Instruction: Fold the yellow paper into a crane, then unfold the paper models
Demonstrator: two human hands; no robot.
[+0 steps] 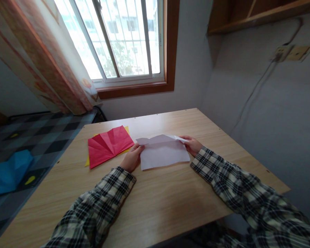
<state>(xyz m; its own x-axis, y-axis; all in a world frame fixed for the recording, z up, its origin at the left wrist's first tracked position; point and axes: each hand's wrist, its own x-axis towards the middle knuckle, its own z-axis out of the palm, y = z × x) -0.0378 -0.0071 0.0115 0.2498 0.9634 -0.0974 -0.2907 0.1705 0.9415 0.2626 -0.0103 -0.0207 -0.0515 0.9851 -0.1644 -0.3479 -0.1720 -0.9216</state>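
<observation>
A white sheet of paper (165, 153) is stretched between my two hands over the table, its far edge bent up and creased. My left hand (133, 157) pinches the sheet's left edge, thumb on top. At the right edge, my right hand (192, 145) grips the paper near its far corner. Just left of my left hand lies a creased red sheet of paper (110, 144) with fan-like folds. Under it, parts of a yellow sheet (87, 161) stick out.
The wooden table (170, 203) reaches toward the window wall. To its left, a bed with a checked cover (5, 213) bears a folded blue sheet (12, 172). A curtain (54, 62) hangs behind. A power cord (255, 88) runs down the right wall from a socket (294, 52).
</observation>
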